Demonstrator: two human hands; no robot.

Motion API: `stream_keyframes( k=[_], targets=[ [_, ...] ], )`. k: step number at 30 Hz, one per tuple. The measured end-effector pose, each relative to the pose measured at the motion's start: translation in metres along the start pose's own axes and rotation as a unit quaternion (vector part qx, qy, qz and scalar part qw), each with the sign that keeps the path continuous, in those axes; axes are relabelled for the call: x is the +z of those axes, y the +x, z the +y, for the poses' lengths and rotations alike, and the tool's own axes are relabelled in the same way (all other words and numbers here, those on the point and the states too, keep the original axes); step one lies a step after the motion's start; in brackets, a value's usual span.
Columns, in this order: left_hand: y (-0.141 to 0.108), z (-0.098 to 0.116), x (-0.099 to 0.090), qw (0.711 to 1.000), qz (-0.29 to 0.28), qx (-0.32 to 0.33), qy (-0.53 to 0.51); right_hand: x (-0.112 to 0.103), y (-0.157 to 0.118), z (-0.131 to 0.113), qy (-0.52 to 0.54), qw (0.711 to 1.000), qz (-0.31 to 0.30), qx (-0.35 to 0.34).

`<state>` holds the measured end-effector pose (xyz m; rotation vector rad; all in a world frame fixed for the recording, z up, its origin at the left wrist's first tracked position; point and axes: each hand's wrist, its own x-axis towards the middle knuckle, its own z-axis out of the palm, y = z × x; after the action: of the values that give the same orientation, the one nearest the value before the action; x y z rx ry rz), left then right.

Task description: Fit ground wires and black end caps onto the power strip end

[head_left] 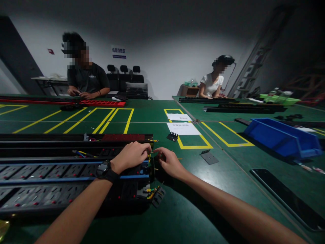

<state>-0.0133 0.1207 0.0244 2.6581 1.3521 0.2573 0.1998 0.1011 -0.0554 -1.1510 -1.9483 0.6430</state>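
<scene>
Wall sign (119, 51): "成品存放区", probably.

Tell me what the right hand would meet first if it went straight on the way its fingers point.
Most likely the fingertips of the left hand, just across a small gap from the right hand. Depth is unclear, so it might brush the yellow-green wires there first.

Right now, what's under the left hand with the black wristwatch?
The long black socket strip with blue edges extends under the left hand, showing on both sides of the black wristwatch. The patch directly beneath the hand is covered, so I can't tell what's there.
</scene>
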Motion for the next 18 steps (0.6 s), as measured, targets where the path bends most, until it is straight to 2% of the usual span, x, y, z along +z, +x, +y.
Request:
stream_keyframes(
  k=[7, 13, 18],
  targets=[
    [-0.0001, 0.0049, -0.0001, 1.000, 0.015, 0.003, 0.017, 0.0014, -0.0024, -0.0009, -0.037, 0.999, 0.001, -0.016],
    [-0.0003, 0.0058, -0.0012, 1.000, -0.001, -0.009, 0.024, 0.0019, -0.0019, 0.0023, -0.024, 0.999, 0.020, -0.031],
    [-0.0010, 0.0065, -0.0018, 0.999, -0.007, -0.009, 0.035, 0.0010, -0.0006, 0.0016, -0.035, 0.999, 0.003, -0.026]
  ],
)
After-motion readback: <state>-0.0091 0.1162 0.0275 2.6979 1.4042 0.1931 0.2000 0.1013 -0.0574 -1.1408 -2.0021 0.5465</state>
